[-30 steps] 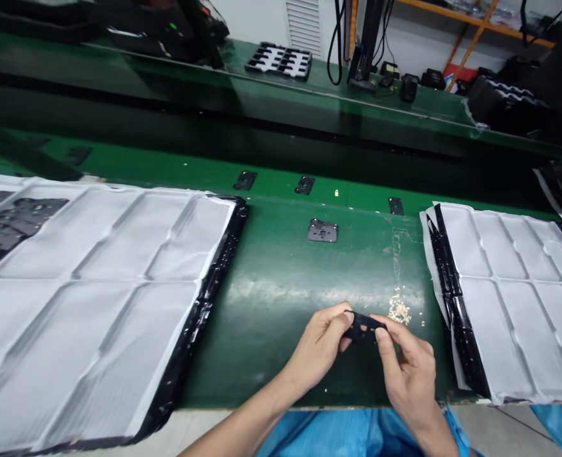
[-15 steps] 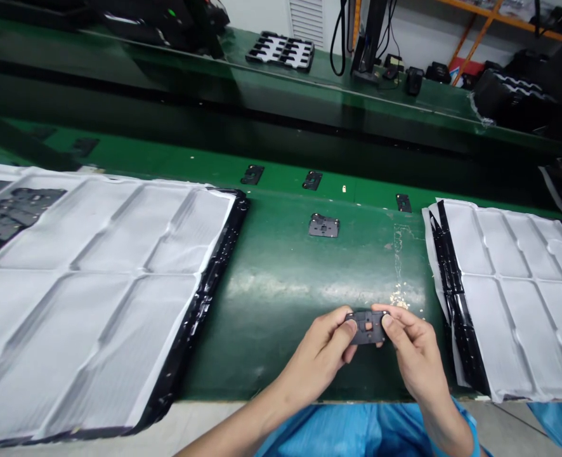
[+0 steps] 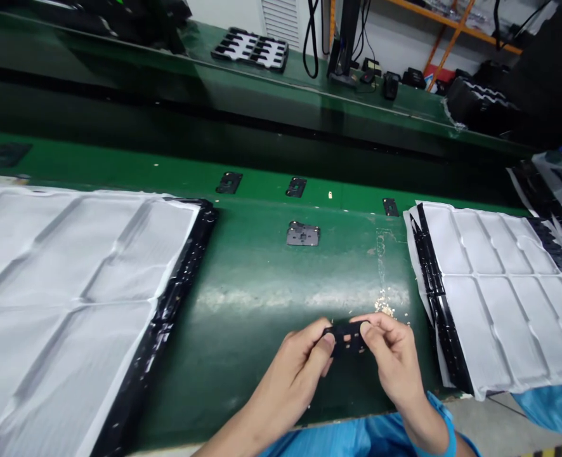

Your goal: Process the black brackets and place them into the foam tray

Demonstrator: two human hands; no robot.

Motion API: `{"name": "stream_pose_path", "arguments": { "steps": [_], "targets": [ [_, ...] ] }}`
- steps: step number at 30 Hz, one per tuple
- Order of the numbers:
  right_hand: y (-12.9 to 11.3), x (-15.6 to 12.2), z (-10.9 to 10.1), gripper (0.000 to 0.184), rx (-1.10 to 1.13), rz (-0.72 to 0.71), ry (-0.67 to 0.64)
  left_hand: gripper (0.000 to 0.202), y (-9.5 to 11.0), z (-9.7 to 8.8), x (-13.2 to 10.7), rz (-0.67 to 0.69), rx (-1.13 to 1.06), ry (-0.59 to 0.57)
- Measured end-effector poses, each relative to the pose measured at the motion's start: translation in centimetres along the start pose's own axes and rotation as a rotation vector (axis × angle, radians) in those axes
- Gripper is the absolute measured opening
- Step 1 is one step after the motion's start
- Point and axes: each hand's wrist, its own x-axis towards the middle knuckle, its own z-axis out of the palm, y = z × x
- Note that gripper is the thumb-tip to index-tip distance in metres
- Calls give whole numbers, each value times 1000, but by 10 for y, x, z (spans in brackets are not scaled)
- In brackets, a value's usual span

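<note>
Between my two hands, just above the green work surface [image 3: 243,355], is a small black plastic plate [image 3: 346,340] with several cut-outs. My left hand [image 3: 304,358] pinches its left end between thumb and fingers. The right end is pinched by my right hand [image 3: 390,349]. Beyond the hands, a similar dark grey plate [image 3: 303,234] lies flat on the surface. Small pale crumbs [image 3: 384,304] are scattered just past my right hand.
White-lined trays, the left tray [image 3: 95,266] and the right tray [image 3: 495,273], flank me. Farther back on the green strip lie several black parts, among them one part [image 3: 295,187]. A black-and-white tray [image 3: 250,49] stands on the back ledge.
The held plate has been tilted, so its face now looks darker and shows more cut-outs. Both hands keep their grip. The view has shifted a little to the right.
</note>
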Motion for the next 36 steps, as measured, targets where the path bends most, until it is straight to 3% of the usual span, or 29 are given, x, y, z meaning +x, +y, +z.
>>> {"name": "stream_pose_path", "arguments": {
  "steps": [5, 12, 21, 24, 28, 32, 36],
  "targets": [
    [2, 0, -2, 32, -58, -16, 8, 39, 2, -3, -2, 12, 18, -28],
    [2, -2, -2, 33, -85, -20, -9, 39, 4, -3, 0, -43, -136, -11],
    [7, -11, 6, 25, -177, -189, 18, 35, -6, -4, 2, -114, -177, 24],
    [14, -10, 8, 24, -166, -187, -42, 38, -3, -21, 0, -32, 1, 6],
    [25, -4, 15, 36, -108, -176, -106, 35, 13, -61, 15, 84, 273, 75],
    [34, 0, 17, 38, -99, -178, -105, 20, 17, -100, 65, 56, 444, 206],
    [44, 1, 9, 32, -142, -182, -93, 13, 7, -119, 119, 54, 574, 293]
  ]
}}
